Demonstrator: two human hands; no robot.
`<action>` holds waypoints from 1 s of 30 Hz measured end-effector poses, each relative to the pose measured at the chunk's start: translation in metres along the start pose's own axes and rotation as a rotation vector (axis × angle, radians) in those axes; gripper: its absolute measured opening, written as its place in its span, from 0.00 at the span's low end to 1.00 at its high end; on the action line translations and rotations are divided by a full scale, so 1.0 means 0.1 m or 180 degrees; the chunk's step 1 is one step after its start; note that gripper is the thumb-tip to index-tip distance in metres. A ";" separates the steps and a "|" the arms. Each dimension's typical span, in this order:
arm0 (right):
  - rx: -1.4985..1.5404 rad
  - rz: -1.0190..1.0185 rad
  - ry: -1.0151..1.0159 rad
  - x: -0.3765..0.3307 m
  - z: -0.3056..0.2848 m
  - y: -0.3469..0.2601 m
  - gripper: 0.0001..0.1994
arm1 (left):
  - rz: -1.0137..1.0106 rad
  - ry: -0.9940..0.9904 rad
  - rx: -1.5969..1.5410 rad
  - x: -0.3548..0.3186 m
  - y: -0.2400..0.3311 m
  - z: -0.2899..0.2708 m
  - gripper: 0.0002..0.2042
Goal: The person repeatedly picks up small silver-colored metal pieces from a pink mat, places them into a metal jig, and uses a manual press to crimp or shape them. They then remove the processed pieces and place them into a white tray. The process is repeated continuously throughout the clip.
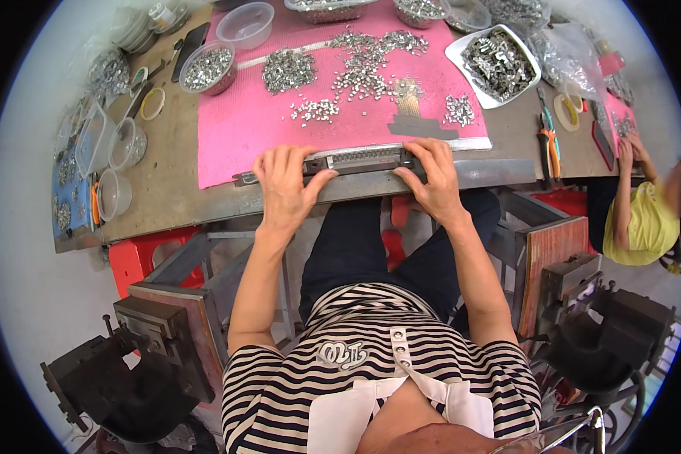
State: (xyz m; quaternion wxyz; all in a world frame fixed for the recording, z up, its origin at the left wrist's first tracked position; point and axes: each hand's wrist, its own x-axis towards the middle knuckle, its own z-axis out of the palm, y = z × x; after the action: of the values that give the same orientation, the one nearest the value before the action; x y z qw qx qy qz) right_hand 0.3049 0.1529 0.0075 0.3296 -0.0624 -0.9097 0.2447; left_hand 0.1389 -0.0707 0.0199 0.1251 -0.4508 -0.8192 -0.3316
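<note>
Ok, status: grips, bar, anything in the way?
Left grip, right grip on metal bar. Bar along pink mat's near edge. Loose metal pieces beyond, apart.

Wearer's two hands (284, 178) (436, 180) — one metal fixture (365, 157), one white tray (455, 52).

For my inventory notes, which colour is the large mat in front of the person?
The large mat is pink, seen best in the head view.

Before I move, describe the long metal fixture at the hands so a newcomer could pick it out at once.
Find the pink mat on the workbench. At its near edge, the left hand and right hand hold a long metal fixture. Unlike the loose metal parts beyond, it bears one neat, ridged silvery row along its middle.
</note>
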 end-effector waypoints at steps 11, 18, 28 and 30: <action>-0.0462 -0.0171 0.0538 -0.25 0.12 -0.03 0.23 | 0.0329 0.0227 -0.0461 -0.22 -0.04 0.21 0.18; -0.0323 -0.0054 0.0353 -0.19 0.06 -0.04 0.22 | 0.0192 0.0096 -0.0488 -0.19 -0.02 0.19 0.17; -0.0085 -0.0153 -0.0569 0.48 -0.08 0.07 0.19 | 0.0306 -0.0552 0.0187 0.28 0.04 0.11 0.23; -0.0169 -0.0334 -0.0575 0.74 0.16 0.12 0.20 | 0.0377 -0.0748 0.0287 0.47 0.02 0.22 0.27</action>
State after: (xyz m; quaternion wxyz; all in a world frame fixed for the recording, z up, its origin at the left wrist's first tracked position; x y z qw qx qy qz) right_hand 0.2367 0.1774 0.0331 0.2569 -0.0011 -0.9439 0.2076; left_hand 0.1165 -0.0250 0.0280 0.0678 -0.5281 -0.8142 -0.2314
